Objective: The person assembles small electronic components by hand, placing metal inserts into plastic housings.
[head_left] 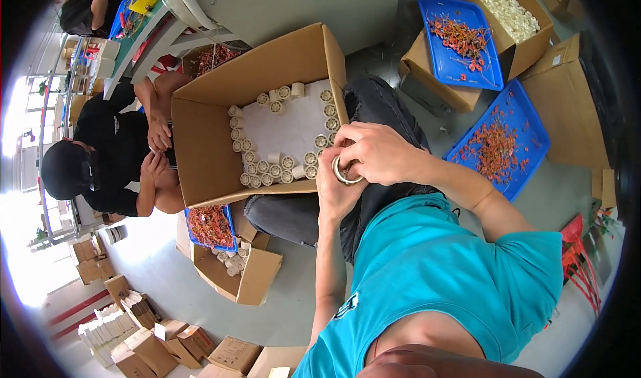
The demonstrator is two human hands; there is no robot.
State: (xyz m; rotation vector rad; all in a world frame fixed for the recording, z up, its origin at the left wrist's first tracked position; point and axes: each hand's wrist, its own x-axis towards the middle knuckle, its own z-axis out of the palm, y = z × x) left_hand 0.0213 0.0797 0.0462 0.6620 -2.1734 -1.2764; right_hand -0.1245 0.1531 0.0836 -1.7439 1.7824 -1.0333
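My left hand (338, 190) is wrapped around a white plastic cylinder (339, 175), its round rim facing up and toward me. From the other side my right hand (375, 152) closes on it, fingers bent at the opening; whatever they pinch inside is hidden. Both hands are just outside the near right corner of a large cardboard box (257, 64). Inside that box, similar white cylinders (276, 170) with patterned ends line the edges, on a pale sheet (287, 127).
Right of me, two blue trays (441, 64) (537, 134) hold small red-wired parts. Behind them an open carton holds many white pieces (501, 7). At left a co-worker in black (110, 141) sits handling something small. Below the big box, another blue tray (233, 228) rests on a carton (257, 274).
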